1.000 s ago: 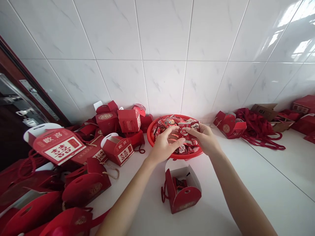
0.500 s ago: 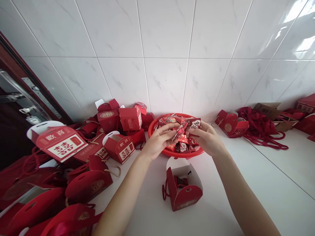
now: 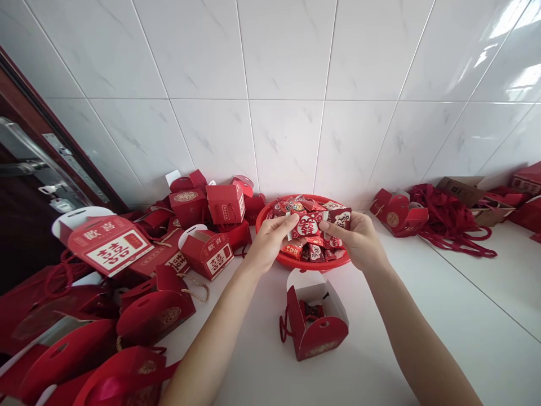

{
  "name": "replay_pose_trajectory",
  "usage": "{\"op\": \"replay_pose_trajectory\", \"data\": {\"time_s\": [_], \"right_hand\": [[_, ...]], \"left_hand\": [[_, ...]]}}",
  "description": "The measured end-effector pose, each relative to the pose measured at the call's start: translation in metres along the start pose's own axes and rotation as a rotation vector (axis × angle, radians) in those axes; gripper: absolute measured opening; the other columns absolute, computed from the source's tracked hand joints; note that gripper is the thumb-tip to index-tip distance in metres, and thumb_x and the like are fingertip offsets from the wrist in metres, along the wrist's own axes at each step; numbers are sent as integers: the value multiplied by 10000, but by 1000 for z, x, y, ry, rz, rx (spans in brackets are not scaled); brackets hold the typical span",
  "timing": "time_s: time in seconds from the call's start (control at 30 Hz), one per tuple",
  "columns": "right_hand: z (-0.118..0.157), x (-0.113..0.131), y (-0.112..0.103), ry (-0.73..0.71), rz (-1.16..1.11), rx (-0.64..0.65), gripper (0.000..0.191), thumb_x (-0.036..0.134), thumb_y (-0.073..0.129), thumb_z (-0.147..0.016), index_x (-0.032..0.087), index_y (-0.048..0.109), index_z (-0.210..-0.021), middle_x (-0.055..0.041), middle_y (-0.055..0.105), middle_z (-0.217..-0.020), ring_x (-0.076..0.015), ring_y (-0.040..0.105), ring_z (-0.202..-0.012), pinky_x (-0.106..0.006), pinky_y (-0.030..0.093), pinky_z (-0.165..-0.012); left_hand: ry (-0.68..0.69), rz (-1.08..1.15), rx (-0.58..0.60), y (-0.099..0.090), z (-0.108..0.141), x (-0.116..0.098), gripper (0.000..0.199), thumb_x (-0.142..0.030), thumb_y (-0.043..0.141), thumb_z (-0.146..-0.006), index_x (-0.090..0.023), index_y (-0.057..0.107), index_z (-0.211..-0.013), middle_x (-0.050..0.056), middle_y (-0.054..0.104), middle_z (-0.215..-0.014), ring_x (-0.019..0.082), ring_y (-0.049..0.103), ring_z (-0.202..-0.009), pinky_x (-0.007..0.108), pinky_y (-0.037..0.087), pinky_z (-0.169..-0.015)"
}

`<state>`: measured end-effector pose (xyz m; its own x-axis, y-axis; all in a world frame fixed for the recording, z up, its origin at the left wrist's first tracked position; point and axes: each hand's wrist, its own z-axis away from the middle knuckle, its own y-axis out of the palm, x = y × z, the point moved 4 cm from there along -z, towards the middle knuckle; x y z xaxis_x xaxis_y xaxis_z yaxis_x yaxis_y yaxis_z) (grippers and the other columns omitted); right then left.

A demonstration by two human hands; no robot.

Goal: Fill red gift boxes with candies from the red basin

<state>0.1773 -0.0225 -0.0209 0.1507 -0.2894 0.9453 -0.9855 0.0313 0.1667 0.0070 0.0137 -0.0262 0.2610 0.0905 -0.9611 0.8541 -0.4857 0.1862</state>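
Note:
Over a red plastic basket [image 3: 315, 265] full of wrapped candies, my left hand [image 3: 270, 239] pinches the left end of a bright red candy packet [image 3: 309, 225] with white lettering. The packet lies flat, its printed face up. At its other end is the thumb of my right hand [image 3: 359, 239], whose fingers are closed on a darker red candy packet [image 3: 341, 215]. In front of the basket stands an open red gift box [image 3: 319, 341] with a white inside and a cord handle. Some dark wrapped candy [image 3: 313, 310] lies in it.
Several red gift boxes [image 3: 213, 254] are heaped on the left of the white counter [image 3: 253, 349]. Back right are another red box [image 3: 397, 213], a pile of dark red ribbon cords [image 3: 443, 214] and a brown carton [image 3: 486, 213]. Tiled wall [image 3: 283, 141] rises behind.
My hands have turned the bright red packet flat, so its lettered face now shows, stretched between them. The open gift box stays in place.

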Motion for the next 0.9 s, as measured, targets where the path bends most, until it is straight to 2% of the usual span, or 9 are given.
{"op": "replay_pose_trajectory", "data": {"time_s": [0.27, 0.37, 0.47, 0.53, 0.73, 0.9], "right_hand": [[0, 1, 0, 19, -29, 56, 314, 374, 906, -643, 195, 723, -826, -16, 706, -736, -190, 646, -665, -336, 543, -622], [0, 4, -2, 2, 27, 19, 352, 392, 910, -635, 202, 729, -870, -2, 693, -732, -162, 613, -622, -304, 504, -580], [1, 7, -3, -21, 68, -16, 344, 404, 915, -628, 209, 746, -856, 20, 655, -642, -139, 567, -540, -296, 467, -533], [2, 8, 0, -19, 11, 2, 319, 397, 915, -632, 210, 759, -838, 11, 672, -635, -151, 585, -540, -310, 485, -540], [4, 13, 9, 36, -181, 38, 288, 368, 934, -590, 206, 773, -765, -36, 769, -770, -236, 714, -727, -363, 581, -672], [4, 14, 8, 44, -224, 25, 236, 343, 925, -618, 204, 768, -728, -16, 753, -707, -196, 695, -673, -322, 573, -660]], "left_hand": [[24, -5, 2, 3, 2, -3, 459, -589, 745, -790, -151, 782, -923, 75, 759, -960, 297, 669, -1044, 420, 600, -841], [21, -22, 23, 4, 4, -5, 436, -580, 737, -807, -160, 780, -916, 60, 758, -943, 292, 675, -1030, 417, 604, -837], [20, -38, 47, 5, 6, -7, 419, -563, 753, -803, -166, 784, -933, 52, 760, -946, 288, 681, -1015, 405, 610, -822], [33, -29, 54, 6, 7, -7, 416, -554, 749, -812, -167, 785, -961, 54, 763, -967, 289, 680, -1027, 405, 610, -829], [14, 98, 75, 11, 6, -5, 404, -530, 754, -820, -163, 790, -986, 90, 769, -1037, 301, 680, -1072, 423, 593, -880], [36, 111, 84, 12, 5, -5, 394, -536, 736, -834, -171, 796, -970, 92, 768, -1074, 289, 689, -1057, 400, 601, -851]]}}
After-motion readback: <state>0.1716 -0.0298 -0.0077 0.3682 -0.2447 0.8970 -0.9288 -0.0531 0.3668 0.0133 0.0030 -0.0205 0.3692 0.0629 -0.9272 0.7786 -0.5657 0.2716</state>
